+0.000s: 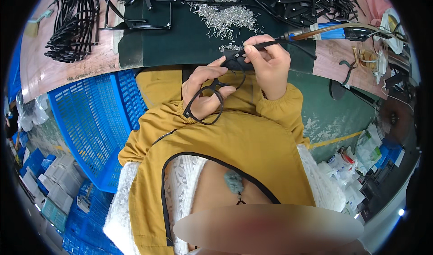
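The left hand (pixel 205 90) is raised in front of the chest, palm turned toward the camera, its fingers (pixel 215 68) curled and clamped on a black spectacle frame (pixel 208 102). The frame hangs across the palm, one lens rim looping below the heel of the hand, its upper corner lifted to the edge of the bench (pixel 67 61). The right hand (pixel 269 66) sits just beside it, wrist bent, fingers closed pen-fashion round a slim black hand tool (pixel 270 42) whose tip meets the frame's upper corner. The tool's body runs off to the right into a blue-and-metal section with a hose. The exact point of contact is covered by the thumbs and hard to make out. On the dark green mat (pixel 180 38) lies a heap of small silver pins (pixel 225 14) and a tangle of black frame parts (pixel 293 0), cut off by the picture's rim. A blue plastic crate (pixel 94 120) stands at the left.
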Motion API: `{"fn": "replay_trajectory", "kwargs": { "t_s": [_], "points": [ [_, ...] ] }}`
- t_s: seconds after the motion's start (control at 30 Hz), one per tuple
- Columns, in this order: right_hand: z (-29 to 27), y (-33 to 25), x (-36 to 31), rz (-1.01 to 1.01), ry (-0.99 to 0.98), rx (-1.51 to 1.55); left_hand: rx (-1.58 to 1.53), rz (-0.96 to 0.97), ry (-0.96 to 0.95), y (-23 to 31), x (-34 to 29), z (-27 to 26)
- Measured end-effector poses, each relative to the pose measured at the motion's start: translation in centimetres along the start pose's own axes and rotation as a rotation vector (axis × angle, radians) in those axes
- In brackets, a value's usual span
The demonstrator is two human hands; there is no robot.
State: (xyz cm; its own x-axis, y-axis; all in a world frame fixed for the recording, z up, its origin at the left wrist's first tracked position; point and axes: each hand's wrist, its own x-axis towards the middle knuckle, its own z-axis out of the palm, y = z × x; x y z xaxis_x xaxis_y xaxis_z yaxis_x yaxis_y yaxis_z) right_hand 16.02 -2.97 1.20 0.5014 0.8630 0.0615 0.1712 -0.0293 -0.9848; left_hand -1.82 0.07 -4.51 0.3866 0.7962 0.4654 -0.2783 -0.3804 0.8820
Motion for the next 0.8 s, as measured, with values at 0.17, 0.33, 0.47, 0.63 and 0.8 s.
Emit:
{"fn": "replay_trajectory", "kwargs": {
  "t_s": [0.17,0.33,0.47,0.63,0.8],
  "points": [
    [0.6,-0.3,-0.3,-0.135,0.026,-0.034,0.018,0.114,-0.059,-0.4,0.0,0.1],
    [0.8,0.3,-0.3,-0.264,0.028,-0.251,-0.018,-0.012,-0.058,0.2,-0.3,0.5],
    [-0.3,0.1,-0.8,-0.018,-0.054,-0.025,-0.128,-0.050,-0.004,1.6,0.5,0.9],
    [-1.7,-3.4,2.5,-0.057,-0.490,-0.080,-0.529,-0.482,0.274,3.6,3.6,-1.4],
    [5.6,-5.4,12.7,-0.822,-0.111,-0.833,-0.606,-0.666,0.221,3.6,5.4,-3.2]
  ]
}}
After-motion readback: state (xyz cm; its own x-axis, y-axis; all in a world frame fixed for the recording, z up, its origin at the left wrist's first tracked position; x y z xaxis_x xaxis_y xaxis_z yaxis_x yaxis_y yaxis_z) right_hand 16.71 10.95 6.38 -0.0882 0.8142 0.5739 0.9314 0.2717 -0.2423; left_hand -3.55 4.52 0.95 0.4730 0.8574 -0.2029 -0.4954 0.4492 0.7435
